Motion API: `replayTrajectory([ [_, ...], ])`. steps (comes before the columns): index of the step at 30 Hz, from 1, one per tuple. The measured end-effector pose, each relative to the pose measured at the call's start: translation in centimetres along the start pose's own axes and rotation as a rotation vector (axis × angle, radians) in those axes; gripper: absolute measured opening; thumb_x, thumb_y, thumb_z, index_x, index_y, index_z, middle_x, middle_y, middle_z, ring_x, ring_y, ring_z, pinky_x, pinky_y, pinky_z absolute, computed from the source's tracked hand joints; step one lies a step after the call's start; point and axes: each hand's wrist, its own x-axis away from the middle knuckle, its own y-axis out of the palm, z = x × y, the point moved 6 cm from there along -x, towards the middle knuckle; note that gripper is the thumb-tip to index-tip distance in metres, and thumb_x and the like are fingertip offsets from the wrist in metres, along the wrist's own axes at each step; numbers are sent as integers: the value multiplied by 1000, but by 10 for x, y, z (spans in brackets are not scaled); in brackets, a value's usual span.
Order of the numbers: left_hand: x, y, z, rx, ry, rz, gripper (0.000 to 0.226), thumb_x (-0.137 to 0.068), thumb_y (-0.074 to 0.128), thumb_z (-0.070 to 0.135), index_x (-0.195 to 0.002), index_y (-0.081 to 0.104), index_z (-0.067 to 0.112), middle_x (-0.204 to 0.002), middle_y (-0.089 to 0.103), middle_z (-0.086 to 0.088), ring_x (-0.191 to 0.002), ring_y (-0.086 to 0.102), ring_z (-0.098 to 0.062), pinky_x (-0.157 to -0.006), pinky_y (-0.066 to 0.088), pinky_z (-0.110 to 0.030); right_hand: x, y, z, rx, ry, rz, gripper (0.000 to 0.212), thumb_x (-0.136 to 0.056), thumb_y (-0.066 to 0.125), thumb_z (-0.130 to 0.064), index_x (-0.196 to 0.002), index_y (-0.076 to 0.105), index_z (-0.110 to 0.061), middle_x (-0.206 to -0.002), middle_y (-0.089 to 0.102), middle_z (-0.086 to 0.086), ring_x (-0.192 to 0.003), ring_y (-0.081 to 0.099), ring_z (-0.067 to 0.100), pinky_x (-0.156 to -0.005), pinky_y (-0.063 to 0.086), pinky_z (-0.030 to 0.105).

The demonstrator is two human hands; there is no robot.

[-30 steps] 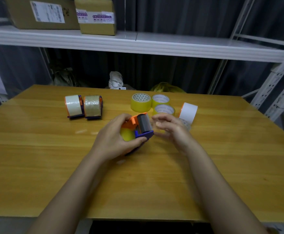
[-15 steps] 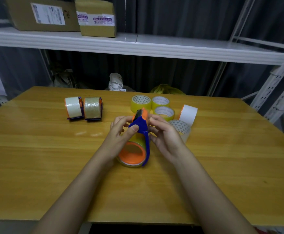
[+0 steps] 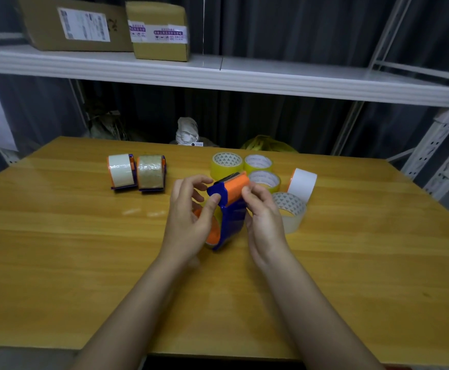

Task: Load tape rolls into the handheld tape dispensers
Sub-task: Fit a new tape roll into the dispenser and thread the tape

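— Blue and orange plastic: that's the handheld tape dispenser (image 3: 230, 209), held up between both hands over the wooden table (image 3: 84, 263). How is it gripped?

— The left hand (image 3: 191, 217) holds it from the left, thumb pressed on the blue frame near the top, fingers loosely curled behind. The right hand (image 3: 262, 217) pinches the orange end piece at the top with thumb and fingertips.

— And the roll?

— An orange hub with yellowish tape shows at the dispenser's lower left, tucked against the left palm; I can't tell how far it is seated.

— What lies around the hands?

— Just beyond the right hand, three yellow tape rolls (image 3: 227, 164) lie flat in a cluster. To its right a clear tape roll (image 3: 290, 209) lies almost touching the wrist side, with a white tape roll (image 3: 302, 184) standing on edge behind it. Well left of the left hand, two loaded dispensers (image 3: 138, 172) stand side by side, touching.
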Motion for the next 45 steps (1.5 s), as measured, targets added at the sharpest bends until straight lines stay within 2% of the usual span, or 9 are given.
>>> replayTrajectory([
  [4, 0, -1, 10, -73, 50, 50, 17, -94, 56, 14, -107, 53, 24, -104, 50, 8, -95, 52, 4, -72, 42, -8, 4, 5, -1, -3, -18, 29, 34, -96, 56, -18, -128, 52, -9, -124, 61, 11, -105, 61, 18, -85, 51, 28],
  [9, 0, 3, 13, -41, -17, 13, 37, -83, 60, 52, -111, 47, 31, -111, 43, 13, -102, 51, 0, -72, 50, -16, 6, 10, 1, -5, -9, 37, 23, -96, 56, -21, -119, 54, -20, -126, 59, 11, -111, 60, 22, -98, 49, 39],
  [13, -3, -1, 12, -61, -53, 66, 33, -83, 66, 37, -109, 47, 30, -112, 46, 10, -95, 54, -3, -69, 53, -22, 7, 13, 2, -28, 6, 17, 28, -95, 58, -22, -123, 53, -18, -125, 60, 12, -110, 62, 24, -88, 53, 37],
  [19, -8, -4, 10, -17, -84, 58, 27, -86, 65, 31, -107, 48, 28, -112, 51, 7, -83, 55, -1, -65, 48, -12, 9, 15, 0, -62, -43, -16, 33, -93, 60, -21, -124, 51, -23, -125, 60, 11, -105, 65, 23, -70, 57, 27],
  [25, -11, -5, 8, -45, -71, 41, 27, -87, 64, 30, -108, 48, 27, -113, 51, 5, -83, 54, -1, -64, 48, -14, 10, 13, -7, -37, -100, -44, 19, -91, 63, -15, -109, 58, -19, -111, 62, 1, -90, 66, 14, -65, 55, 27],
  [29, -12, -3, 9, -34, -59, 27, 27, -87, 63, 30, -108, 48, 27, -113, 51, 6, -82, 55, -4, -62, 50, -16, 10, 12, -5, 18, -96, -55, 6, -88, 67, -22, -92, 66, -26, -123, 58, 18, -103, 61, 31, -70, 54, 32],
  [31, -13, -3, 9, -33, -61, 23, 27, -87, 64, 29, -108, 48, 27, -113, 51, 6, -82, 55, -5, -62, 50, -18, 9, 10, -8, 18, -92, -64, 7, -88, 66, -18, -93, 64, -23, -125, 57, 19, -99, 62, 25, -69, 54, 28],
  [39, -16, -4, 7, -44, -69, 14, 26, -88, 62, 30, -109, 48, 26, -113, 51, 6, -83, 55, -4, -59, 47, -14, 9, 2, -10, -36, -84, -88, 23, -90, 61, -14, -112, 55, -10, -84, 70, -13, -80, 68, 3, -66, 54, 21],
  [45, -15, -2, 7, -60, -58, -3, 27, -88, 63, 30, -109, 47, 26, -111, 49, 9, -85, 54, -3, -58, 47, -13, 13, -7, -34, 282, -318, 125, 11, -87, 70, -24, -82, 65, -14, -74, 62, -8, -66, 54, -1, -59, 44, 13],
])
